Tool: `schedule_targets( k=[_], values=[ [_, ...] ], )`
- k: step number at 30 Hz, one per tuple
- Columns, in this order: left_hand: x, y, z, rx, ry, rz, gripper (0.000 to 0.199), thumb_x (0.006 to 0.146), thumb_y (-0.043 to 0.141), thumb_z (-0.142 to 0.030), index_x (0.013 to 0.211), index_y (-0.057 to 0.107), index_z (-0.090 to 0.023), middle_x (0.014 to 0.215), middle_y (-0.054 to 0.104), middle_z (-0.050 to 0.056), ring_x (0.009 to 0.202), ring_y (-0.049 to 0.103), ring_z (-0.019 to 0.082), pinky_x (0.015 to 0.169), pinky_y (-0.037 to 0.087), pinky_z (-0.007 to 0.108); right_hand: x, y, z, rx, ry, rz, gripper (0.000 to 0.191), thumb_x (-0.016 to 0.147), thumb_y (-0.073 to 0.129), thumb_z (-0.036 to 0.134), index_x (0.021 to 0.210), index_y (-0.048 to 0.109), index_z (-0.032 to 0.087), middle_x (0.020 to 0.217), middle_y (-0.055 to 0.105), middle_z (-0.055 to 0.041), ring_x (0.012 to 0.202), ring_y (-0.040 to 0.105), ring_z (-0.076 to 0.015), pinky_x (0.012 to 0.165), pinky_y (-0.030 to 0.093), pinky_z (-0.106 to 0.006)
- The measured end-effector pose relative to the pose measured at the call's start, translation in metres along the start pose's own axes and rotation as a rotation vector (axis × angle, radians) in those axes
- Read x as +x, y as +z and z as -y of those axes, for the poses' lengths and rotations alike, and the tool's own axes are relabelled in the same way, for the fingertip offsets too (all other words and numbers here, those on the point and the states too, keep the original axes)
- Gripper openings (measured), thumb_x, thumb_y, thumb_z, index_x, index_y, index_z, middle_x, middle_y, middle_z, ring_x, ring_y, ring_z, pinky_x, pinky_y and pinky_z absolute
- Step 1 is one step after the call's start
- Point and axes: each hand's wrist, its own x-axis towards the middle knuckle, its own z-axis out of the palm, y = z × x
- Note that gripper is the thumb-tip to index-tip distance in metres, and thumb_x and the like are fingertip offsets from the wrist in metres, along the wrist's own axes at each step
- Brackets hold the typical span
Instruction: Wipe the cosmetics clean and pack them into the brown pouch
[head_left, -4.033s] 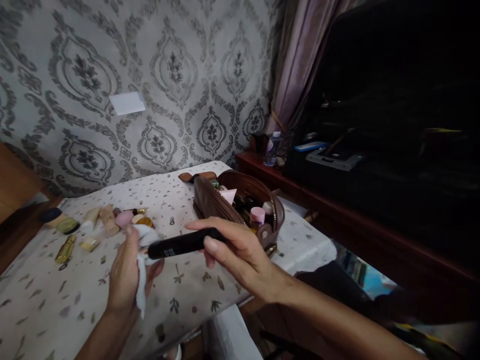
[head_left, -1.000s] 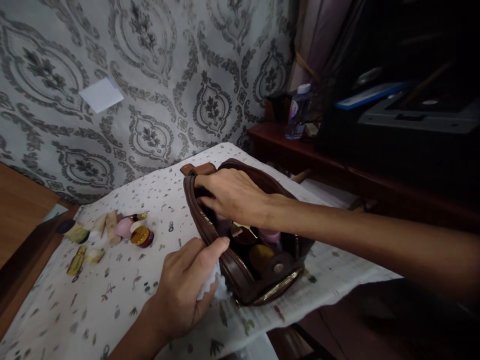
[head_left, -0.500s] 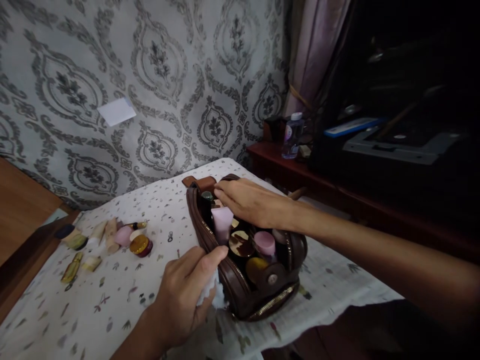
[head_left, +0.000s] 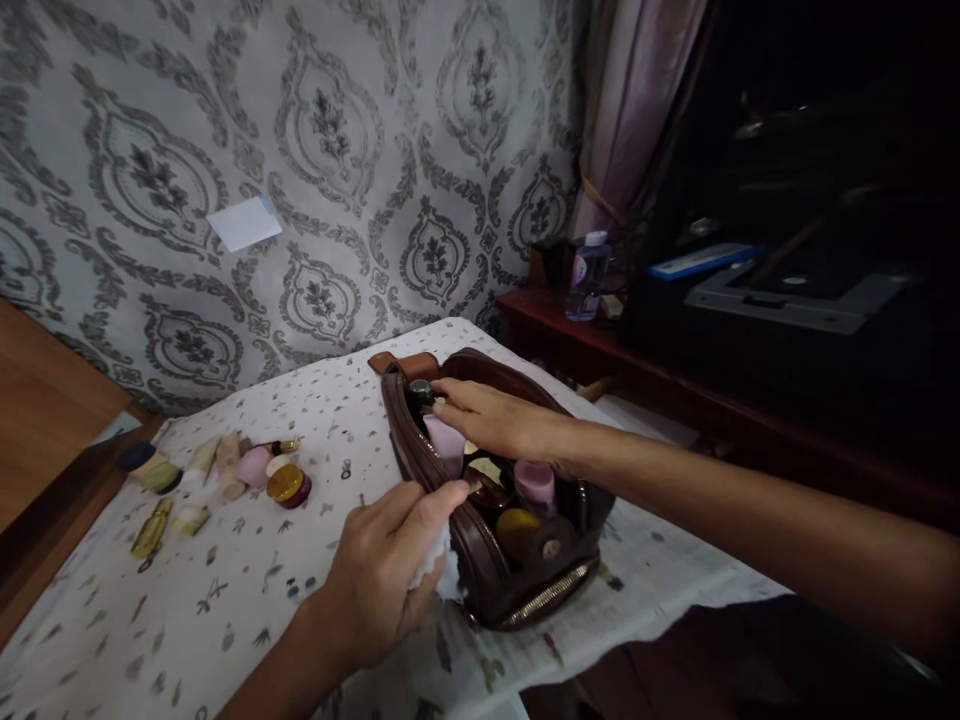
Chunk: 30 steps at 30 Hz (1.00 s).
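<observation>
Brown bag (head_left: pixel 491 590) unzipped; right hand (head_left: pixel 499 418) above, left hand (head_left: pixel 394 570) holding cloth (head_left: pixel 444 575).

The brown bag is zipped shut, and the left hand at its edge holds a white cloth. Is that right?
Not quite: the brown bag is wide open, with a pink-lidded container visible inside, as the head view shows. The left hand at its edge does hold a white cloth.
</observation>
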Motion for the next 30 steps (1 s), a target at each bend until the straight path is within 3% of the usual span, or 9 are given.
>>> schedule_targets(
  k=[7,12,23,27,30],
  values=[
    [-0.005,0.002,0.004,-0.061,0.011,0.022,0.037,0.096,0.042,-0.014,0.132,0.050,-0.011,0.077,0.053,0.002,0.066,0.053,0.014,0.056,0.044,0.025,0.001,0.006,-0.002,0.020,-0.023,-0.027,0.027,0.100,0.044,0.025,0.122,0.055,0.012,0.126,0.063,-0.0140,0.113,0.061,-0.0243,0.098,0.047,-0.036],
    [-0.004,0.000,0.006,-0.071,-0.003,0.054,0.039,0.096,0.044,-0.012,0.134,0.049,-0.012,0.082,0.058,0.004,0.068,0.054,0.013,0.058,0.046,0.025,0.001,0.007,-0.001,0.056,0.020,-0.035,0.032,0.100,0.046,0.030,0.126,0.053,0.012,0.122,0.064,-0.0129,0.110,0.062,-0.0240,0.098,0.047,-0.035],
    [-0.002,-0.002,0.003,-0.101,-0.037,0.061,0.041,0.094,0.045,-0.011,0.135,0.050,-0.015,0.085,0.064,0.005,0.069,0.059,0.013,0.060,0.050,0.024,-0.003,0.017,-0.003,0.529,0.061,-0.173,0.044,0.095,0.051,0.042,0.134,0.054,0.022,0.129,0.063,-0.0079,0.119,0.060,-0.0221,0.106,0.044,-0.036],
    [-0.001,-0.003,-0.001,-0.129,-0.049,0.074,0.044,0.094,0.044,-0.012,0.138,0.047,-0.017,0.106,0.070,0.010,0.091,0.068,0.017,0.077,0.057,0.027,-0.003,0.023,-0.009,0.707,0.005,-0.193,0.041,0.096,0.051,0.038,0.134,0.056,0.025,0.136,0.061,-0.0050,0.126,0.056,-0.0199,0.110,0.041,-0.034],
    [-0.006,-0.003,-0.002,-0.147,-0.080,0.046,0.052,0.095,0.043,-0.014,0.147,0.036,-0.017,0.128,0.066,0.013,0.115,0.065,0.019,0.094,0.056,0.030,-0.002,0.026,-0.010,0.764,0.077,-0.188,0.041,0.092,0.056,0.043,0.128,0.060,0.025,0.136,0.061,-0.0040,0.127,0.055,-0.0225,0.106,0.044,-0.033]
  ],
)
